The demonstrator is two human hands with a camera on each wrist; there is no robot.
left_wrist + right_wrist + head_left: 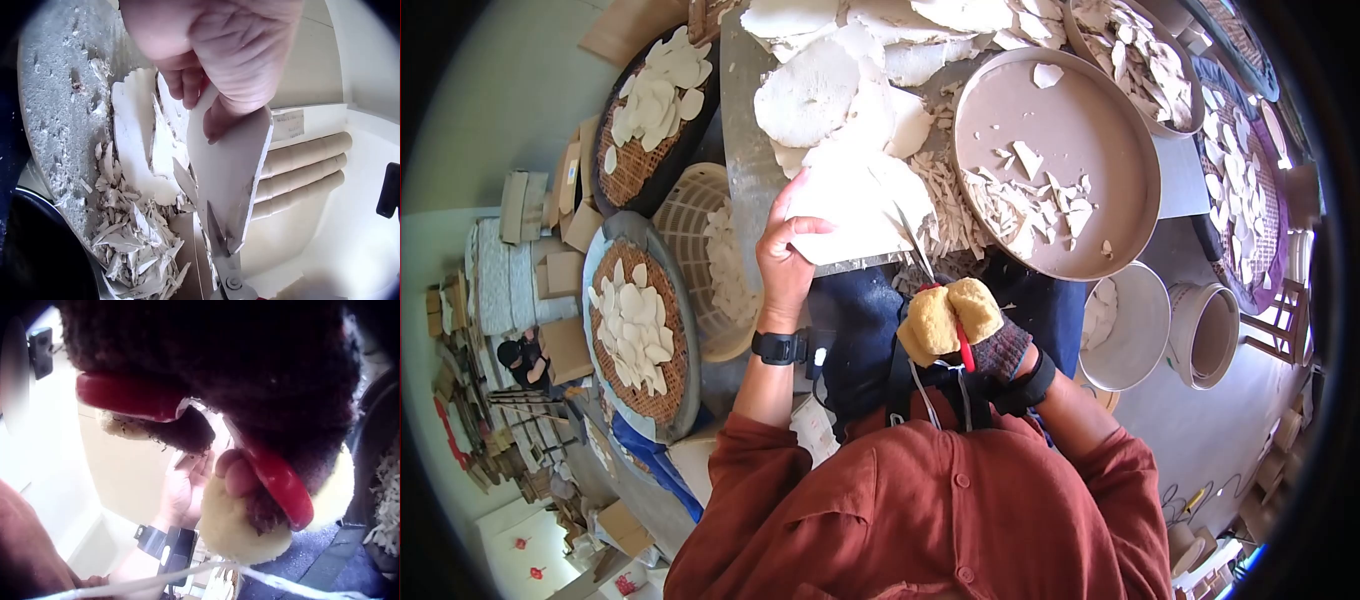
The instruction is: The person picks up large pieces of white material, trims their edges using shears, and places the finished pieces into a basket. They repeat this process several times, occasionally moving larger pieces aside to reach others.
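Observation:
My left hand (785,262) pinches a thin white sheet (855,225) at its left edge, thumb on one face; the left wrist view shows the same hand (219,59) above the sheet (228,159). My gloved right hand (1000,345) grips red-handled scissors, their handles (281,481) padded with yellow foam (935,325). In the left wrist view the scissor blades (219,240) stand apart, with the lower edge of the sheet between them. Two bare fingertips (237,475) poke out of the dark glove.
A round tray (1135,190) with white fragments stands right of the sheet. Shavings (945,215) and stacked white sheets (810,90) lie on the metal table (745,150). Woven trays (670,390) and a slatted basket (675,215) stand at left, a white bucket (1145,330) at right.

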